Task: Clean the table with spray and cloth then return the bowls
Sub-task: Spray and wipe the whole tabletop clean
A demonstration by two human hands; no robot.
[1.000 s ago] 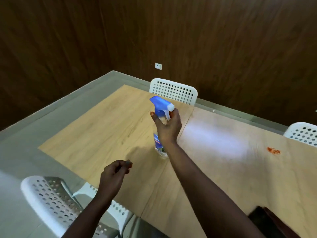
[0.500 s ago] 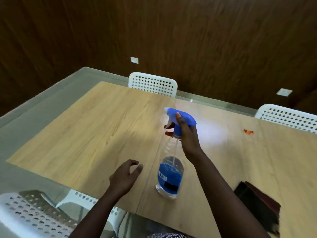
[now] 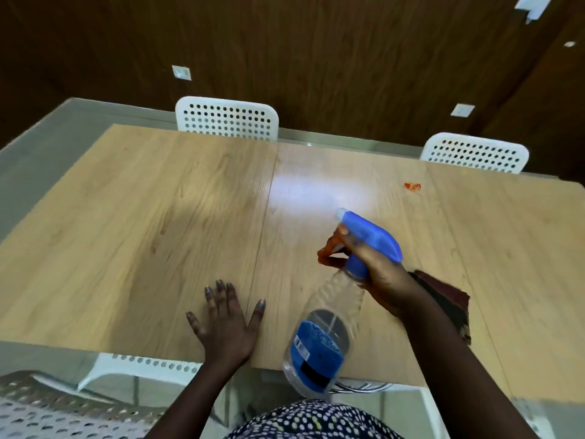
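My right hand (image 3: 383,280) grips the neck of a clear spray bottle (image 3: 319,346) with a blue trigger head, held tilted above the near edge of the wooden table (image 3: 158,223), nozzle pointing away from me. An orange-red stain (image 3: 412,186) marks the table at the far right. Flat on the tabletop near the front edge lies my left hand (image 3: 224,324), fingers spread. A dark maroon cloth (image 3: 449,299) lies on the table, partly hidden behind my right forearm. No bowls are in view.
Two white perforated chairs (image 3: 227,118) (image 3: 474,152) stand at the table's far side against a dark wooden wall. Another white chair (image 3: 139,369) is tucked under the near edge, and a metal mesh seat (image 3: 47,410) sits at the lower left.
My view swung right and down. My right hand brought the bottle nearer and to the right. My left hand came down from the air and now lies flat on the table.
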